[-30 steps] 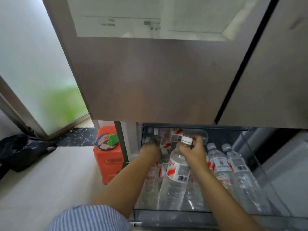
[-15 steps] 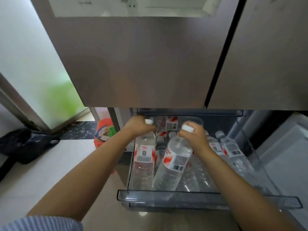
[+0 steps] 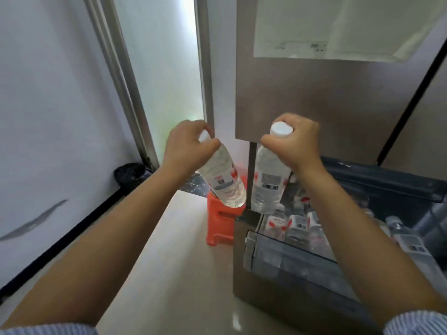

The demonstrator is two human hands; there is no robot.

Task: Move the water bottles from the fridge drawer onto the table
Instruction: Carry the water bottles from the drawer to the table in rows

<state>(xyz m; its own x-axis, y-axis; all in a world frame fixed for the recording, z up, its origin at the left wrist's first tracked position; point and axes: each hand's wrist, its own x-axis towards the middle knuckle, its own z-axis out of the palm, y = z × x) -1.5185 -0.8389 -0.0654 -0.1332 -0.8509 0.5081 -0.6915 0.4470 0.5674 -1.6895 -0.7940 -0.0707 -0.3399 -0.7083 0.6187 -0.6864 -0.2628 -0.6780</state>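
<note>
The left hand [image 3: 187, 146] holds a water bottle [image 3: 223, 181] by its neck, tilted, its base hanging over the orange stool [image 3: 221, 226]. The right hand [image 3: 294, 146] grips a second water bottle [image 3: 267, 184] just under its white cap [image 3: 280, 129], nearly upright. Below, the open fridge drawer [image 3: 290, 258] holds more bottles [image 3: 296, 226]. Both striped sleeves [image 3: 416, 326] show at the bottom edge.

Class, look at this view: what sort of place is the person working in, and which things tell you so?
Probably a home kitchen: a brown fridge with its clear drawer pulled out, full of water bottles, beside a frosted glass door.
</note>
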